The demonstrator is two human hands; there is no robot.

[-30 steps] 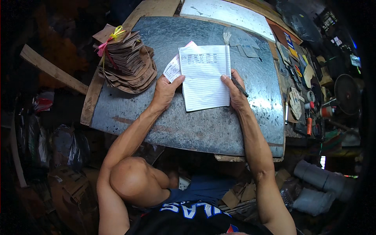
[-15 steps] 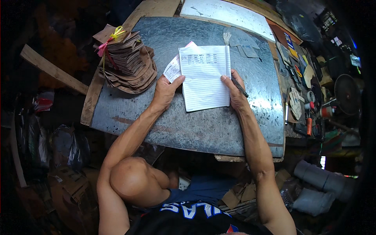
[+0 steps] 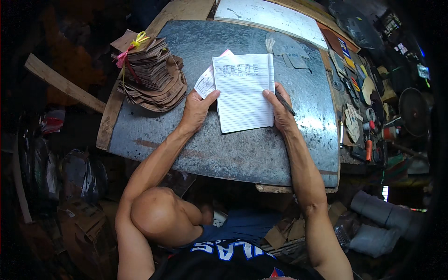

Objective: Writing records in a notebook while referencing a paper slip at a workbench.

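A lined notebook (image 3: 245, 100), with handwriting across the top of its page, is held up between my two hands over the metal-topped table. My left hand (image 3: 198, 108) grips its left edge, thumb in front, along with a small written paper slip (image 3: 205, 83) that sticks out behind the page. A bit of pink paper (image 3: 227, 52) peeks over the top edge. My right hand (image 3: 281, 107) pinches the right edge with the thumb on the page, and a dark pen (image 3: 286, 103) rests against its fingers. The fingers behind the notebook are mostly hidden.
A tied stack of brown cut pieces (image 3: 151, 74) stands at the table's left. Grey flat templates (image 3: 289, 50) lie at the far right of the metal top (image 3: 210, 161). Along the right side, a bench holds several tools, including an orange-handled one (image 3: 368, 150).
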